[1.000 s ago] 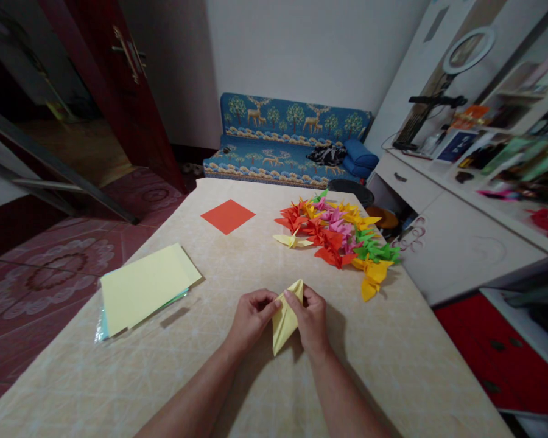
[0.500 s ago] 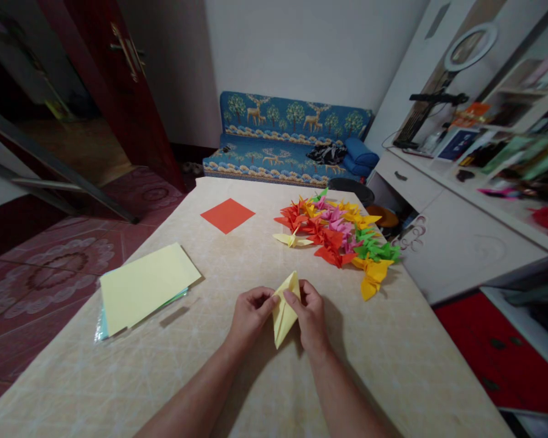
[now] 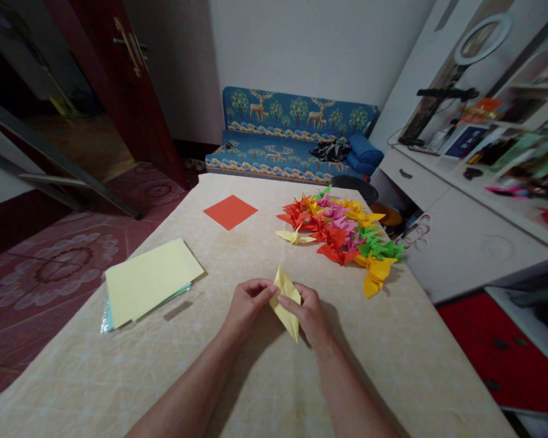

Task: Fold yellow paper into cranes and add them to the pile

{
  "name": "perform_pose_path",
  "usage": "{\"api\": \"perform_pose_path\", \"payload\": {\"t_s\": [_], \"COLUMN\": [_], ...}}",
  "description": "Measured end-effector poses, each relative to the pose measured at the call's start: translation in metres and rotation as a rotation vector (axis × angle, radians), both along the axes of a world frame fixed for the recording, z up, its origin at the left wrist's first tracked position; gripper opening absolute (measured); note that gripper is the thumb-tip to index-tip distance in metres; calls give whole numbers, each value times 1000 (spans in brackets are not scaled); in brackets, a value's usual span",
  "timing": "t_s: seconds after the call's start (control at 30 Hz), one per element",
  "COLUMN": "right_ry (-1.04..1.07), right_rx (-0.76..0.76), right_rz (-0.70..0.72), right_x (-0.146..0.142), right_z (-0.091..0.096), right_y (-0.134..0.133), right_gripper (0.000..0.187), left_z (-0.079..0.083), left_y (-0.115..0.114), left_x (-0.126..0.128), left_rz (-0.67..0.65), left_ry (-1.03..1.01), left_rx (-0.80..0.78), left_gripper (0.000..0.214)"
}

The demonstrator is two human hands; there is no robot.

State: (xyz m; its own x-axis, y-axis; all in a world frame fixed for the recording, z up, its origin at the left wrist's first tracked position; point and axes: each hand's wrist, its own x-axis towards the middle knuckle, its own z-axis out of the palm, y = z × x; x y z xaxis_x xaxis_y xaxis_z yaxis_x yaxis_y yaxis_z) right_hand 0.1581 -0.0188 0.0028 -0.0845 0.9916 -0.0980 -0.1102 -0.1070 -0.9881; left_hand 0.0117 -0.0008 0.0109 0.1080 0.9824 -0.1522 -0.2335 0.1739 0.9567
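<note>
A folded yellow paper (image 3: 287, 302), long and pointed at both ends, is held just above the table (image 3: 393, 365) between both hands. My left hand (image 3: 247, 304) pinches its left edge with thumb and fingertips. My right hand (image 3: 309, 314) grips its right side, fingers curled over the fold. Beyond the hands lies a pile of several coloured paper cranes (image 3: 342, 234), with a pale yellow crane (image 3: 293, 236) at its left edge.
A stack of pale yellow sheets (image 3: 150, 280) lies at the left of the table. A single red square sheet (image 3: 230, 212) lies farther back. A white cabinet (image 3: 461, 243) stands close to the right edge. A blue patterned sofa (image 3: 292, 140) stands behind the table.
The yellow paper has turned in my hands: its lower tip now points down-right instead of down-left. Both hands shifted slightly along with it.
</note>
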Motion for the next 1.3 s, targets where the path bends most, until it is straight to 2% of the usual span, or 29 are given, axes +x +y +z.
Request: {"api": "perform_pose_path", "payload": {"t_s": [0.13, 0.33, 0.57, 0.9, 1.07, 1.23, 1.3], "right_ry": [7, -32, -51, -73, -90, -104, -96], "right_rx": [-43, -38, -61, -68, -63, -26, -7], "right_rz": [85, 146, 224, 248, 288, 236, 219], "right_x": [2, 6, 10, 8, 7, 2, 1], "right_z": [4, 0, 4, 8, 9, 4, 3], "right_y": [-2, 0, 0, 0, -1, -3, -4], "right_gripper": [24, 27, 27, 27, 26, 25, 22], "left_z": [0, -2, 1, -2, -3, -6, -5], "left_y": [3, 4, 4, 6, 4, 2, 2], "left_x": [-4, -6, -8, -9, -10, -7, -6], "left_rz": [-14, 0, -47, -44, -4, 47, 43], "left_ry": [9, 49, 23, 64, 107, 80, 60], "left_rx": [7, 55, 30, 45, 113, 79, 89], "left_gripper": [28, 27, 30, 33, 36, 43, 36]}}
